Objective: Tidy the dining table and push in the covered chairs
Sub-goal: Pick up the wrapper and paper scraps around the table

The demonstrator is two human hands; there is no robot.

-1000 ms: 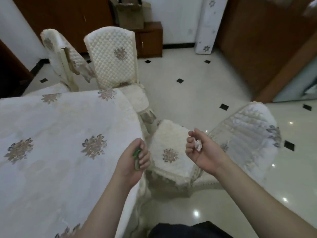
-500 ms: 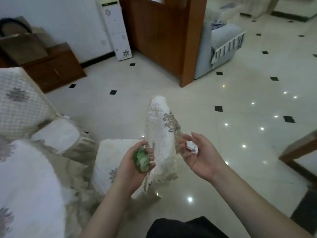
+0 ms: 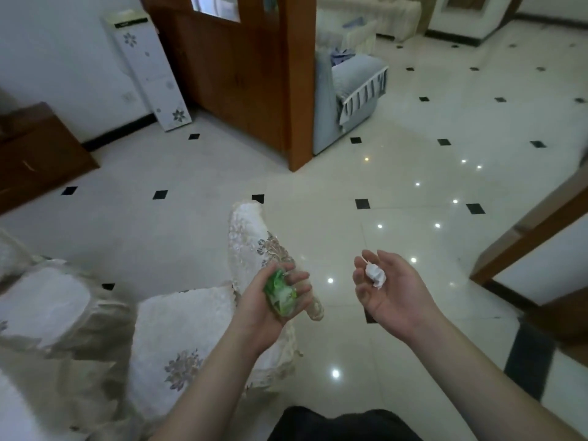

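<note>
With scraps apparently gathered for binning, the left hand (image 3: 270, 300) curls tight round a crumpled green wrapper (image 3: 281, 294) while the right hand (image 3: 389, 291) lies half spread, cradling a wadded white tissue (image 3: 375, 275), beside the covered chair (image 3: 191, 329), not yet pushed in.

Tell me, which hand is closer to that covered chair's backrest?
Left. The left hand, closed on a green wrapper, overlaps the chair backrest. The right hand, cupping a white paper wad, hangs apart over floor.
</note>
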